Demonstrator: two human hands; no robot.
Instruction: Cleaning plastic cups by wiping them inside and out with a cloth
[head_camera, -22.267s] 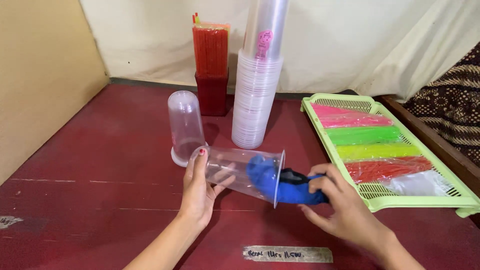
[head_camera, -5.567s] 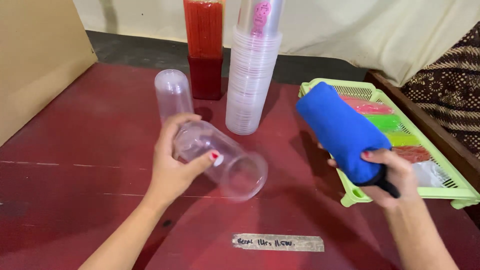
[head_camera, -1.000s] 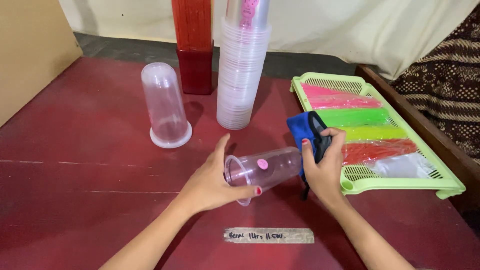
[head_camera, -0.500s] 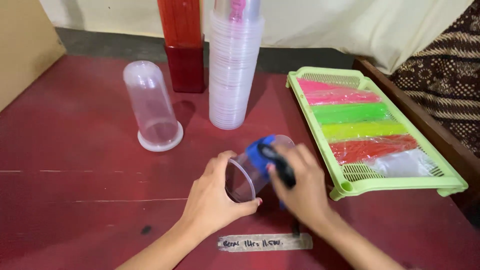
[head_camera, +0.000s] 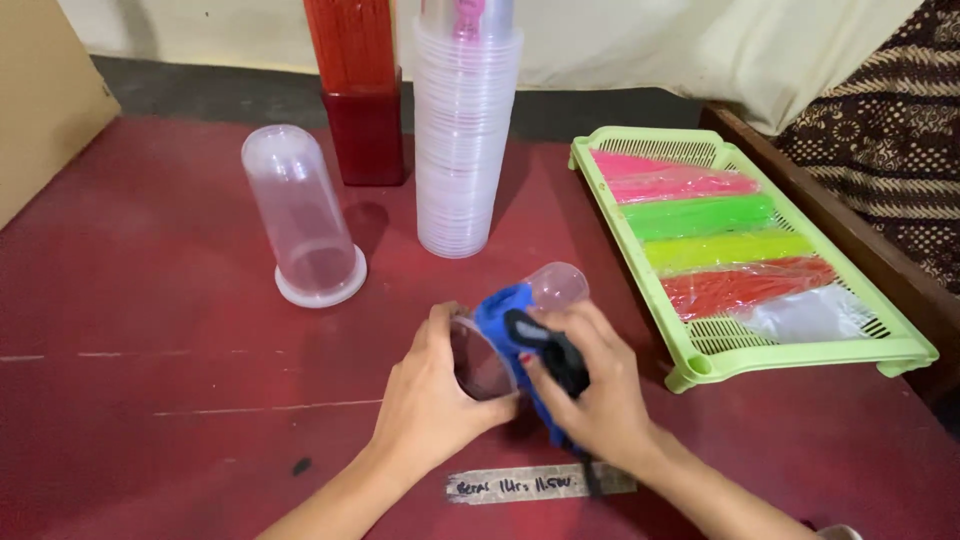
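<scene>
The left hand (head_camera: 432, 400) grips a clear plastic cup (head_camera: 515, 325) at its open rim, fingers curled around the mouth, with the cup lying on its side just above the red table (head_camera: 150, 330). The cup's closed bottom points away from the person, toward the green tray (head_camera: 700, 370). The right hand (head_camera: 590, 385) presses a blue cloth (head_camera: 503, 318) against the outside of the cup, fingers closed over the cloth and its black edge; how much of the cloth wraps under the cup is hard to tell, since the hand covers it.

The tray sits just to the right of the hands, its near corner close to the right wrist, so room on that side is tight. It holds packs of pink, green, yellow and red straws (head_camera: 720, 250). Behind the hands stand a tall stack of clear cups (head_camera: 462, 140) and a red holder of straws (head_camera: 360, 110). An upturned clear cup (head_camera: 300, 225) stands well apart to the left. A strip of tape (head_camera: 515, 484) lies on the table near the wrists. Bare table opens wide on the left and toward the near edge.
</scene>
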